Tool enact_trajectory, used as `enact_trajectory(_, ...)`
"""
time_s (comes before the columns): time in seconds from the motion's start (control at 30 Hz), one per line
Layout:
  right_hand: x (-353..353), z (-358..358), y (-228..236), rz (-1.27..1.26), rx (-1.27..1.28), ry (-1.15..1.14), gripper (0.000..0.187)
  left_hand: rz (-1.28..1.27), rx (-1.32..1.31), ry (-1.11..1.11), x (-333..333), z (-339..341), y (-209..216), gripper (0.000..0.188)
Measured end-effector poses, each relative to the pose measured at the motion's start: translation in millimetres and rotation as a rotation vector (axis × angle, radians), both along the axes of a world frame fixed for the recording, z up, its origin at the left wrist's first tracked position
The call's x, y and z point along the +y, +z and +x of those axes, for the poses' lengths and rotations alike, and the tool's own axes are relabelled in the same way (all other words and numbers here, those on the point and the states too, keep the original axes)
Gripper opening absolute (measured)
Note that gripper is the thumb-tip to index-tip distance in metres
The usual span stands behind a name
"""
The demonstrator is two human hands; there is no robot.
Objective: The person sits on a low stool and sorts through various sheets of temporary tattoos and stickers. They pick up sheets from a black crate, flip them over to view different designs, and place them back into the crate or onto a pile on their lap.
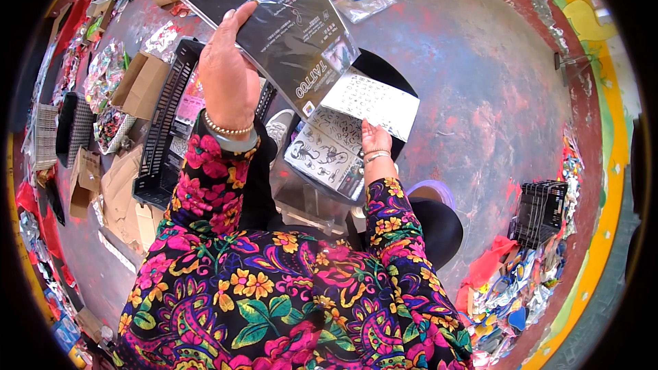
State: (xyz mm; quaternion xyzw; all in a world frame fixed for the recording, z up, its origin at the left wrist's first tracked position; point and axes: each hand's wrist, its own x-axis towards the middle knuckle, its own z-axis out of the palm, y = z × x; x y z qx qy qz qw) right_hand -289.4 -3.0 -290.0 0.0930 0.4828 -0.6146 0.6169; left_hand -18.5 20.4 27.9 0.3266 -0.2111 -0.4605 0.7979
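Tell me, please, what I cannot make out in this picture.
All in the head view:
Black package: far end cut off by the upper edge.
Left hand: underside grip hidden by the package.
Left crate: contents partly hidden by hand and sleeve.
Right heap: pieces too small to name.

Two hands are showing: one left hand [229, 72] is holding one dark packet [281, 31]; one right hand [376, 138] is holding one white sheet [385, 99] just below the packet. At least two black crates are standing, one crate [162, 123] left of the packet, another crate [541, 212] far to its lower right. One shoe [279, 130] is showing below the packet.
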Motion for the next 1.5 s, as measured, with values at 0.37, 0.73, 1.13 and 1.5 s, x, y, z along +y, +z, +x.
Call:
enact_trajectory(0.37,-1.8,7.8,-43.4,0.052,-0.158,-0.064,0.026,0.022,0.03,-0.053,7.7,-11.0,13.4,0.033)
enact_trajectory(0.73,-22.0,-0.1,-53.1,0.086,-0.205,-0.141,0.026,0.056,-0.001,-0.084,9.3,-17.7,14.9,0.035)
enact_trajectory(1.13,-32.4,-2.7,-64.5,0.199,-0.217,-0.144,0.026,0.059,0.007,-0.112,8.8,-21.6,17.5,0.034)
enact_trajectory(1.5,-41.4,-11.7,-79.0,0.469,-0.033,0.707,0.027,0.111,-0.027,-0.086,8.5,-28.7,19.7,0.036)
